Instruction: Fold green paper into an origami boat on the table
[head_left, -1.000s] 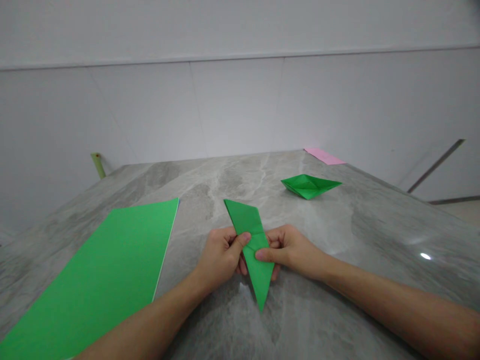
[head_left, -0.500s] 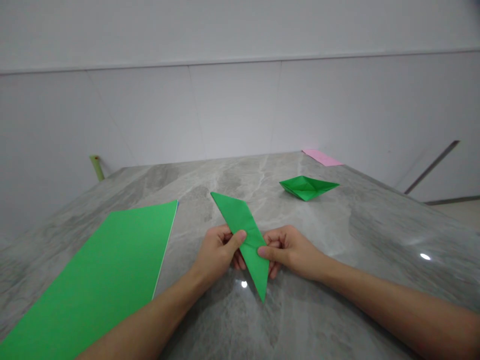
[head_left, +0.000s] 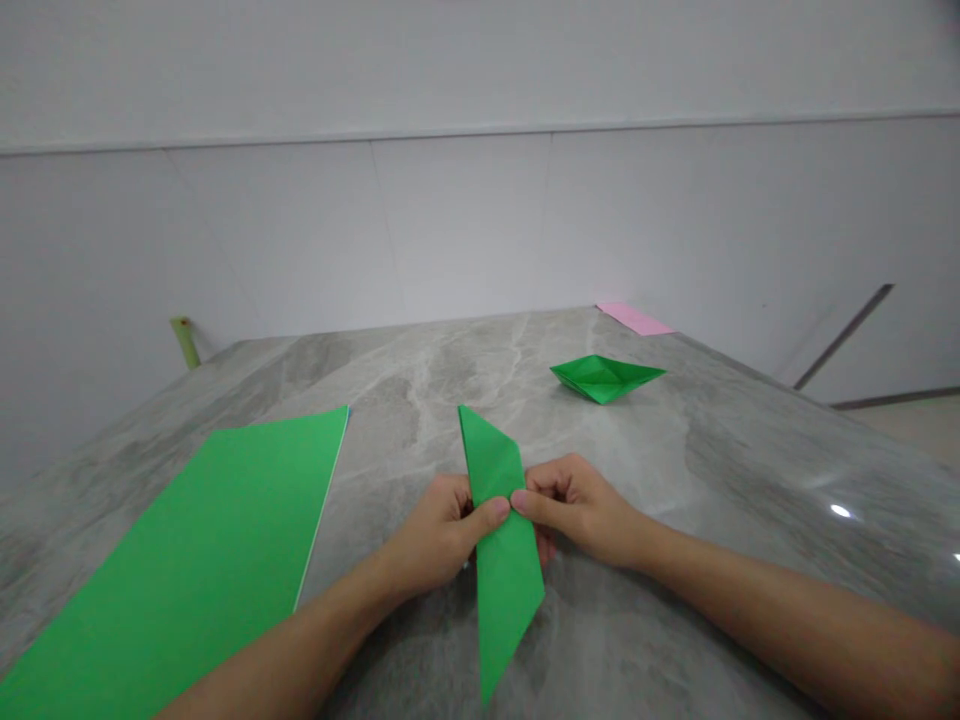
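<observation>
Between my two hands is a folded piece of green paper [head_left: 510,570], a long slanted shape with pointed ends, standing nearly upright in the view. My left hand [head_left: 446,530] pinches its left edge, thumb on the front face and fingers hidden behind. From the right, my right hand [head_left: 574,508] grips it the same way, the two thumb tips almost meeting at the middle. Beyond my right hand, a folded green paper boat [head_left: 606,379] rests on the grey marbled tabletop [head_left: 420,380].
A stack of flat green paper sheets [head_left: 202,540] lies on the left, partly under my left forearm. Pink paper [head_left: 634,319] sits at the far right edge by the white wall [head_left: 465,230]. A pale green object [head_left: 184,342] stands beyond the left edge.
The folded paper has turned from a slant to nearly upright and come closer, its lower tip now lower in view. Both hands still grip it, thumbs nearer together. The view has shifted slightly.
</observation>
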